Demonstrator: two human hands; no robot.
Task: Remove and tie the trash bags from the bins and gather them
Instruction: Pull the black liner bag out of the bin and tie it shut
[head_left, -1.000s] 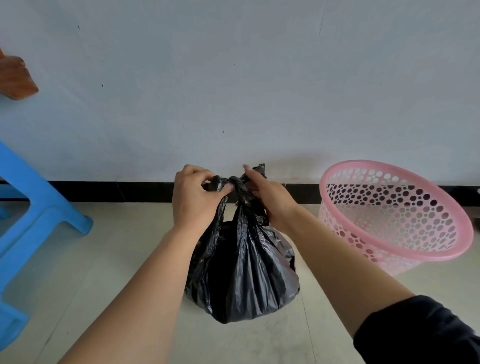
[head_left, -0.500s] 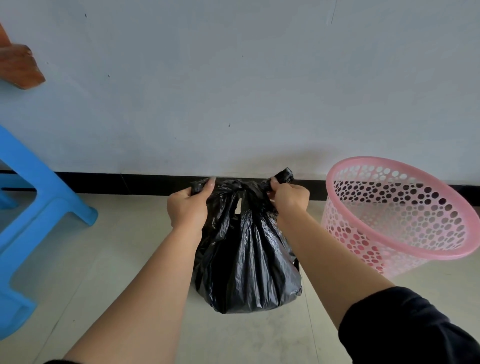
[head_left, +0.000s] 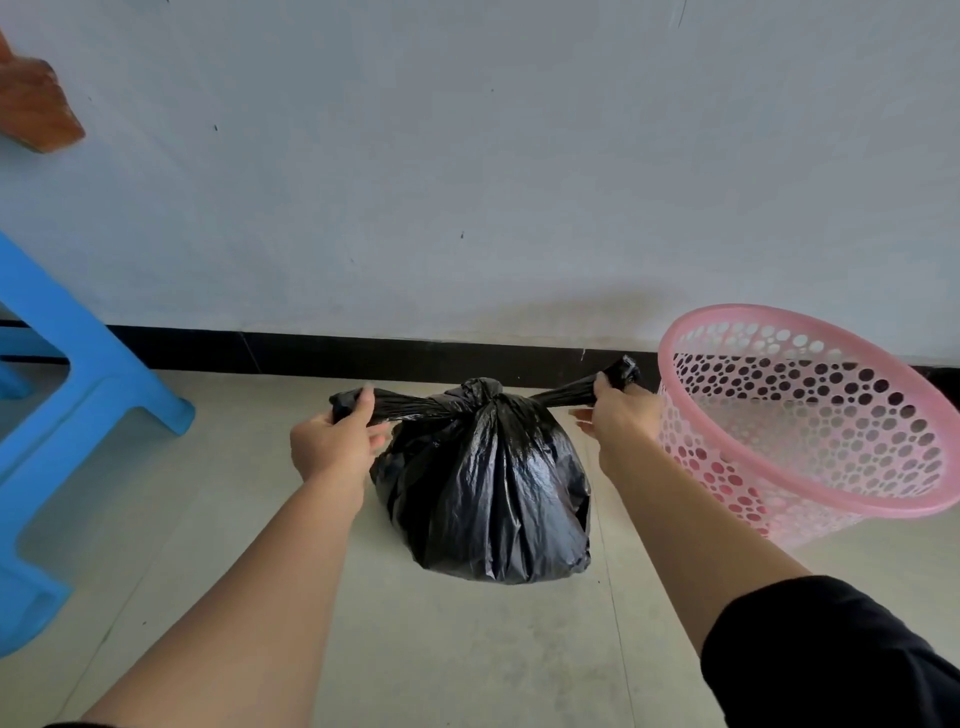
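A full black trash bag (head_left: 493, 488) sits on the tiled floor in front of me, with a knot at its top centre. My left hand (head_left: 335, 444) grips the left tail of the bag's neck, stretched out sideways. My right hand (head_left: 621, 415) grips the right tail, pulled the other way. A pink perforated bin (head_left: 810, 415) stands just right of my right hand, with no bag in it.
A blue plastic stool (head_left: 62, 415) stands at the left. A white wall with a black baseboard (head_left: 260, 351) runs close behind the bag. A brown object (head_left: 36, 104) shows at the upper left edge. Bare floor tiles lie in front of the bag.
My hands have moved apart, left and right, drawing the two bag tails taut. The knot at the top has closed down and the bag sits lower.
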